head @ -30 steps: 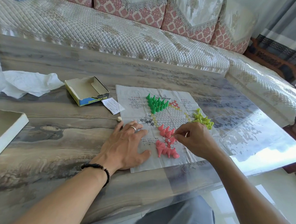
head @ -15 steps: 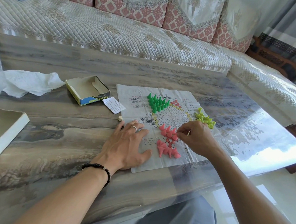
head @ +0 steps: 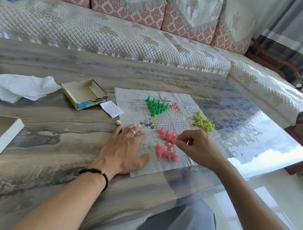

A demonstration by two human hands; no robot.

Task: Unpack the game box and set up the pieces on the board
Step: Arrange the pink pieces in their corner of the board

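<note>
Three clusters of cone-shaped plastic pegs, green [head: 155,107], yellow-green [head: 203,121] and pink [head: 166,144], sit on the creased paper board [head: 179,103]. Left hand [head: 122,148] presses it flat, fingers spread; right hand [head: 198,146] pinches a pink peg. Open cardboard box [head: 84,94] lies beside the board on the marbled table [head: 54,145].

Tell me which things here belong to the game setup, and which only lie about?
Job: paper board, green pieces, yellow pieces, pink pieces, game box, die.
Lying about: tissue, white lid, slip.

Left hand [head: 124,148] lies flat, fingers spread; right hand [head: 198,147] pinches, fingertips together.
</note>
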